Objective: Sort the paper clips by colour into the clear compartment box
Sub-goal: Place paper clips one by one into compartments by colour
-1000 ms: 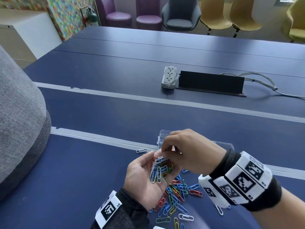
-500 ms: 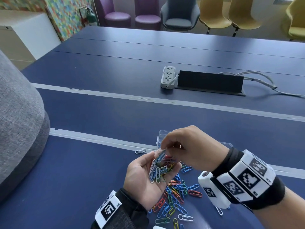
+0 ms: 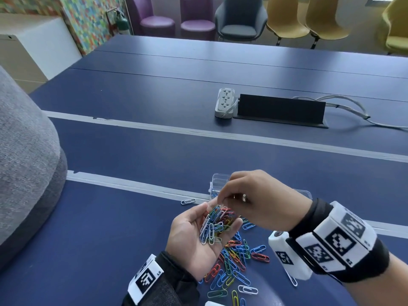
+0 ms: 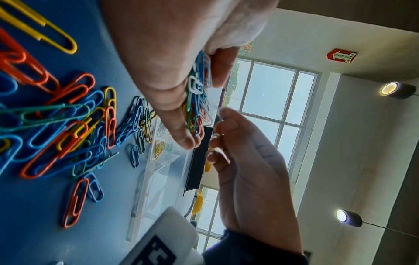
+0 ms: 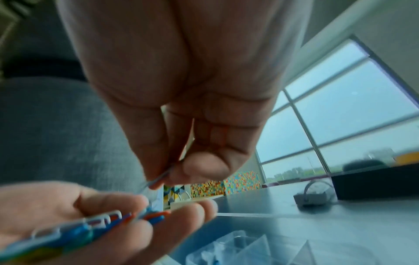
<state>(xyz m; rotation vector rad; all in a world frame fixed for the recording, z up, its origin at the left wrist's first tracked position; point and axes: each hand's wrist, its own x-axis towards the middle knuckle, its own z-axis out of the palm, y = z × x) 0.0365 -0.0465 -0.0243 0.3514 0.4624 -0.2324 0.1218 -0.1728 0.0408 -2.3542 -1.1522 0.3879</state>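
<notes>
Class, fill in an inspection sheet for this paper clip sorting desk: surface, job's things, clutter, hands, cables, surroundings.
Surface: blue table, grey strips across it.
Job's things: mixed paper clips heaped near the person; clear compartment box beyond, partly hidden.
Clutter: stray white clip; black cable flap.
Hands: left hand cups a clip bunch; right hand pinches a clip from it.
Cables: power strip; grey cords.
Surroundings: chairs, windows.
</notes>
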